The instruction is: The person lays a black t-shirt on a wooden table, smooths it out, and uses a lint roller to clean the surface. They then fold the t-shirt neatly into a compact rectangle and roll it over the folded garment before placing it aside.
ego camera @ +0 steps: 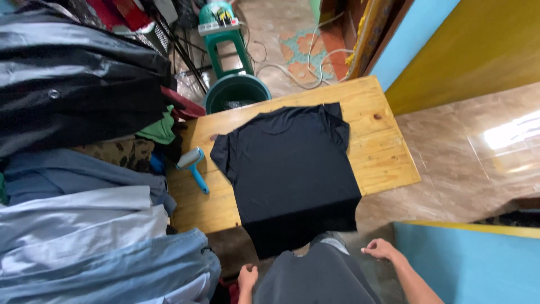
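A black T-shirt [289,169] lies spread flat on a small wooden table [382,152], its hem hanging over the near edge. My left hand [247,277] is low by my waist, fingers curled, holding nothing that I can see. My right hand [380,248] hangs just below and right of the shirt's hem, fingers loosely apart and empty. Neither hand touches the shirt. A blue-handled lint roller [193,168] rests on the table to the left of the shirt.
A tall heap of folded and piled clothes [84,169] fills the left side. A green bucket [236,93] and a green stool [225,42] stand beyond the table, with cables on the floor. Tiled floor [478,152] and a blue ledge [467,264] lie to the right.
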